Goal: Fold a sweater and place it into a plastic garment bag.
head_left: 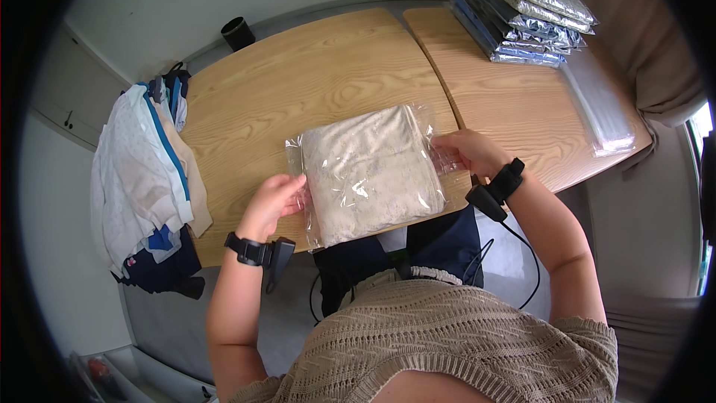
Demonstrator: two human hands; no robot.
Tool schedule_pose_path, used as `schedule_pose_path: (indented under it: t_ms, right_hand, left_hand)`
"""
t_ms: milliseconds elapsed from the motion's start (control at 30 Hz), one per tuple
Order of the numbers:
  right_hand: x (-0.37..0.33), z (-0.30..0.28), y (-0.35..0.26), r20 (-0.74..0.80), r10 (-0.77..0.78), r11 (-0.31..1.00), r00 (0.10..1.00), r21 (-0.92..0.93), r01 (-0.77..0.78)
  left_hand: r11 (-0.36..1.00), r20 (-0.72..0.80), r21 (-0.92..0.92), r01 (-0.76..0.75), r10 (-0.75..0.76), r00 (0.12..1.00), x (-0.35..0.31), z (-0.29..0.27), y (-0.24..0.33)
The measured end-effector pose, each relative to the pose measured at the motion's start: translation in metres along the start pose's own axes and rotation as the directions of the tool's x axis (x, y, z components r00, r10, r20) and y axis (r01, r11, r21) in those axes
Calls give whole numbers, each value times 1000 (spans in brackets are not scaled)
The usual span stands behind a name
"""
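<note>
A pale wood-grain worktop [298, 67] has a heap of white, beige and navy clothes [142, 172] draped over its left edge. At its near edge is a folded cream cloth in a clear plastic bag [369, 175]. The left hand [272, 200] has its grip pinching the bag's left margin; the right hand [477, 153] pinches the right margin.
</note>
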State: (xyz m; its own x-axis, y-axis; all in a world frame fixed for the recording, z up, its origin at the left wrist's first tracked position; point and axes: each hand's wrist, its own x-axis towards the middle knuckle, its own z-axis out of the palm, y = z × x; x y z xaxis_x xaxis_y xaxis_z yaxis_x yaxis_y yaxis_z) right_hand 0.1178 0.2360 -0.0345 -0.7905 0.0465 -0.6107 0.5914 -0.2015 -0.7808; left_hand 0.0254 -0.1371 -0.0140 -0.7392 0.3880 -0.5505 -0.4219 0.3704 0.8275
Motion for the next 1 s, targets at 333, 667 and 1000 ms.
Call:
schedule_pose_path:
  t_ms: [333,667,1000]
  right_hand:
    - [-12,8,13,-129,-83,990,988,-127,66]
    - [-18,9,13,-189,-83,995,979,47,93]
    - [-77,109,29,269,-818,-149,509,-953,264]
  left_hand:
    - [988,-128,-135,-74,57,990,-6,11,-30]
    - [995,-154,-80,-63,50,987,-6,13,-27]
    - [414,285,568,-711,712,642,-39,51,24]
